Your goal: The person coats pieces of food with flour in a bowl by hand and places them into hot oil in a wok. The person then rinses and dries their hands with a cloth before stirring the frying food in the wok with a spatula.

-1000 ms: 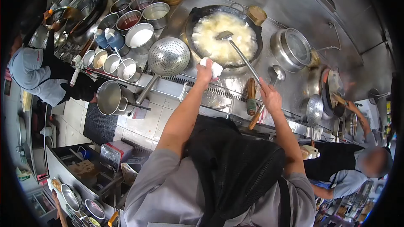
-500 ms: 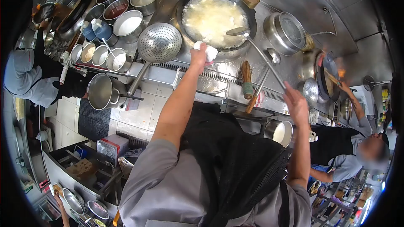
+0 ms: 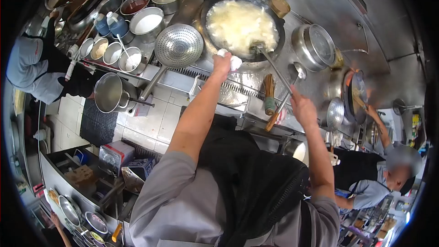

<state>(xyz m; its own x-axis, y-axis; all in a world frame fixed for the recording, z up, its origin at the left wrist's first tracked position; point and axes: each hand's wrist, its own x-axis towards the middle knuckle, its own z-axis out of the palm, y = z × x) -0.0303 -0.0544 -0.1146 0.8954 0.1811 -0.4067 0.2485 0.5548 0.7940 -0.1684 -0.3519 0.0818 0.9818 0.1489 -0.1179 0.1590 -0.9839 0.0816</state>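
Note:
My left hand [image 3: 222, 66] is closed around a folded white cloth [image 3: 235, 63] at the near rim of a large black wok [image 3: 280, 29]. Pale food pieces [image 3: 242, 24] crowd the bubbling, yellowish liquid inside it. With my right hand [image 3: 302, 110] I grip the long metal handle of a wok spatula [image 3: 279, 71]. Its blade dips into the wok's near right side, partly hidden by the liquid. Close to that hand, a ladle [image 3: 299, 71] with a wooden handle and a bamboo brush [image 3: 269, 93] lie on the stove edge.
A perforated strainer [image 3: 178, 45] rests left of the wok, beside metal seasoning bowls [image 3: 146, 22]. Stacked pots [image 3: 315, 45] stand on the right. A deep pot [image 3: 109, 92] is at the lower left. Co-workers stand left and right, the right one [image 3: 356, 164] at another wok.
The spatula blade has come down from above the wok into the food, nearer its rim. My right hand has shifted left. My view has moved slightly. The left hand still holds the cloth.

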